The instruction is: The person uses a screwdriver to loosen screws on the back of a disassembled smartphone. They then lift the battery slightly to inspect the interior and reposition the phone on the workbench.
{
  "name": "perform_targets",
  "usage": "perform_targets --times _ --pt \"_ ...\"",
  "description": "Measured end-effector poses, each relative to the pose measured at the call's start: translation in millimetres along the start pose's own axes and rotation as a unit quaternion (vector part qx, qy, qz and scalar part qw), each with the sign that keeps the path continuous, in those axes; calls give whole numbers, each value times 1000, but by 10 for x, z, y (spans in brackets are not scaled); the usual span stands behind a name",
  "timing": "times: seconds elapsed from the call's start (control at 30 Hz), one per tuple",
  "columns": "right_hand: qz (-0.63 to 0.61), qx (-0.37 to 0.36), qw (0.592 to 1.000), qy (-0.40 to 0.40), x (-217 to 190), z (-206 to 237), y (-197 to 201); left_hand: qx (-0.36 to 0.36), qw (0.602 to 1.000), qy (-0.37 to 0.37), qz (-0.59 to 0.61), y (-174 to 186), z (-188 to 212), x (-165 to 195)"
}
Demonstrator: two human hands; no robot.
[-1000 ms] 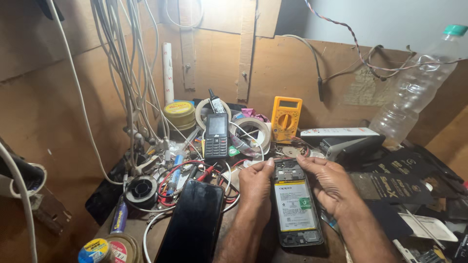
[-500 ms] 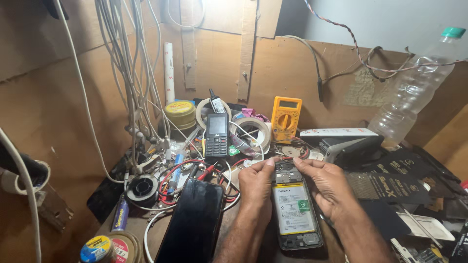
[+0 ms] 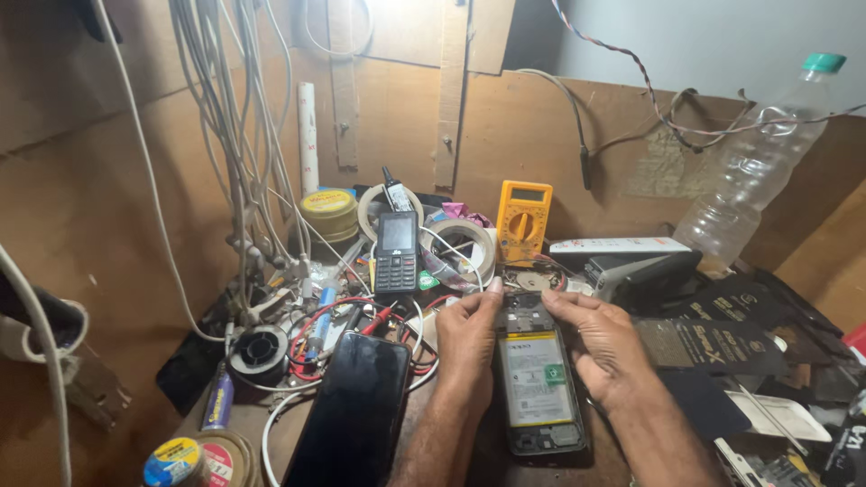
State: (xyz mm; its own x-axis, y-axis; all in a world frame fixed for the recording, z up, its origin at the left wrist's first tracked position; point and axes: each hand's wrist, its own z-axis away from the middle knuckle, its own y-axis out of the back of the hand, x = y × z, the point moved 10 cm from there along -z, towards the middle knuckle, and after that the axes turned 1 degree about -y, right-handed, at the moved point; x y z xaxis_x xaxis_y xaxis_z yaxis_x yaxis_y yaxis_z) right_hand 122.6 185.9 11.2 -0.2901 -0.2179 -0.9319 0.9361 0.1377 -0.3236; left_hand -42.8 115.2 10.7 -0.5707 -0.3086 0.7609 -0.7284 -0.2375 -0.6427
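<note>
We steady the opened phone (image 3: 538,383), light, stiff and fragile inside, by its edges: left hand (image 3: 466,338) and right hand (image 3: 603,347) grips pinching its top corners.

Brown plywood walls (image 3: 559,135) around a cluttered workbench (image 3: 451,451), pale wall (image 3: 722,36) behind.

Both hands (left (image 3: 467,335), right (image 3: 603,347)) gripping opened phone (image 3: 538,383), cluttered workbench (image 3: 451,451)
</note>
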Motion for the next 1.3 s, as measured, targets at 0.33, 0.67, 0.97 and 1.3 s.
perform_targets --times 0.33,0.67,0.97,1.3 --pt "275 -116 934 198 -451 345 -475 37 999 -6 -4 46 -9 -27" --pt "358 -121 896 232 -560 398 -610 104 994 -12 -5 160 -61 -119" --pt "325 -134 911 213 -466 319 -526 79 997 -13 -18 161 -115 -185" --pt "154 -100 983 28 -70 118 -147 81 992 -35 88 210 -226 -124"
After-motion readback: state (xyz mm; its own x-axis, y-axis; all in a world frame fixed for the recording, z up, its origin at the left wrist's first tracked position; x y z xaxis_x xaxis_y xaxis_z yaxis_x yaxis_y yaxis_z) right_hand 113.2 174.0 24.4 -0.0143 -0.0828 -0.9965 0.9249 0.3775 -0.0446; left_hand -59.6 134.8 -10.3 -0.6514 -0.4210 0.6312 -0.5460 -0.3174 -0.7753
